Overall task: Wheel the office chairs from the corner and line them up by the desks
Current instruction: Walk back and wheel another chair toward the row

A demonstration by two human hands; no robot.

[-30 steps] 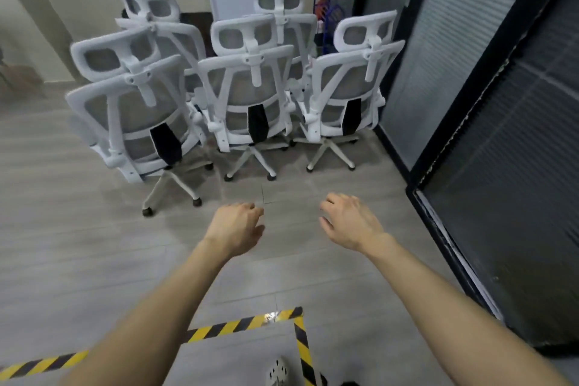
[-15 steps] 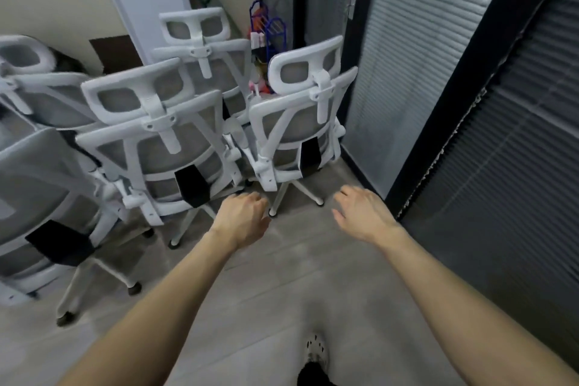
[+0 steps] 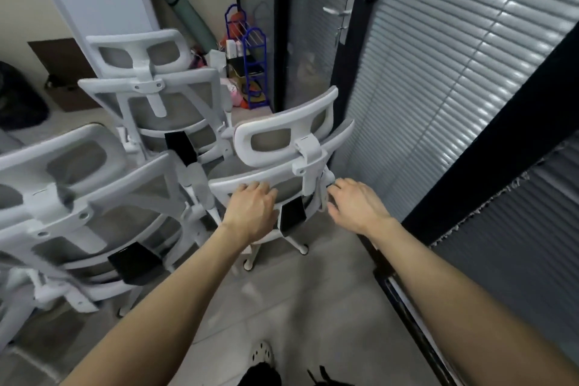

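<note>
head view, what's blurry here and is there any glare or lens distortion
Head view: the chair at lower left is smeared by motion blur, while the left hand and right hand look sharper. Head view: the window blinds carry bright glare patches on their slats. Head view: the wide-angle lens slants and bows straight edges such as the black frame.

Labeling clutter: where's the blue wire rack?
Head view, upper centre: the blue wire rack stands in the corner behind the office chairs, beside the black door frame.
</note>
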